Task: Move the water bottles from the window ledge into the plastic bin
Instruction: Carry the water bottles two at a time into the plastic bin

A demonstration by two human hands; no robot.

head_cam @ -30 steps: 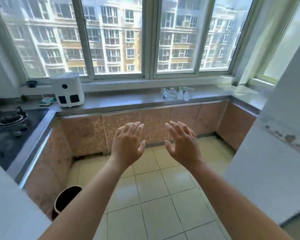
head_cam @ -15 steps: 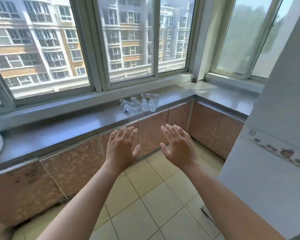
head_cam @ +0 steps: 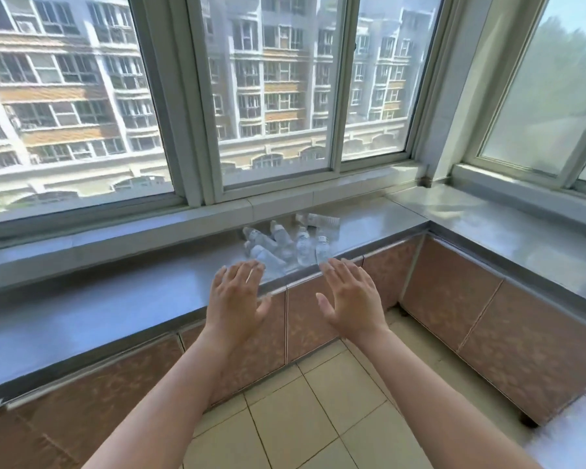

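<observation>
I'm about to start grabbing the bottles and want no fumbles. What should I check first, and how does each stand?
1. Left hand empty, fingers spread: ok.
2. Right hand empty, fingers spread: ok.
3. Bottles clustered on the ledge, just past both hands: ok.
4. Bottles upright: not ok, most lie on their sides.
5. Bin in view: not ok.
6. Caps tight: cannot tell.

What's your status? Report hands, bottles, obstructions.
Left hand and right hand open, empty, short of the ledge. Water bottles clustered on the ledge, untouched. Plastic bin not in view. Nothing between hands and bottles.
</observation>
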